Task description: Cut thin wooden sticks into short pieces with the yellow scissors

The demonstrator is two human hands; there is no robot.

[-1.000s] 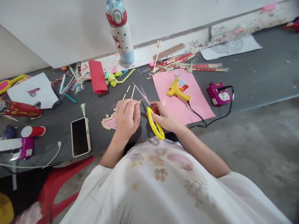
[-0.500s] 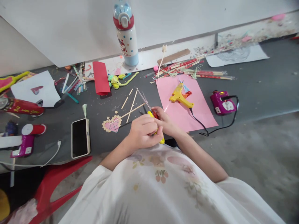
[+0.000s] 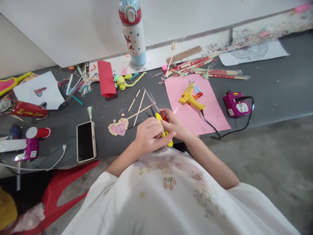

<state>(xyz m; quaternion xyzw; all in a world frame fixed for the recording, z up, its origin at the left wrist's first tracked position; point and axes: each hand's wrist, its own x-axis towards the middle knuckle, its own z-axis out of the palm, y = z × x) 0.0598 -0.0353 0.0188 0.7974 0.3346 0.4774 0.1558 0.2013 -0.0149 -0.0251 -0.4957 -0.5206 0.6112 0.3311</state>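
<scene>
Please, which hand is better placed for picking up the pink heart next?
Probably the left hand: it lies nearer to the pink heart, while the right hand grips the scissors. Whether the left hand also grips them is unclear.

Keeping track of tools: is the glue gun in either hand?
No, the glue gun lies on the pink sheet; the right hand holds scissors.

This looks like a handicraft workspace, whether at home or in a classroom is unclear: along a dark-grey tabletop [image 3: 274, 85] are yellow-handled metal scissors [image 3: 158, 116], a yellow plastic glue gun [image 3: 192, 98] on rectangular pink paper [image 3: 211, 101] and slender red-and-cream sticks [image 3: 193, 63], above grey concrete floor [image 3: 274, 163].
</scene>
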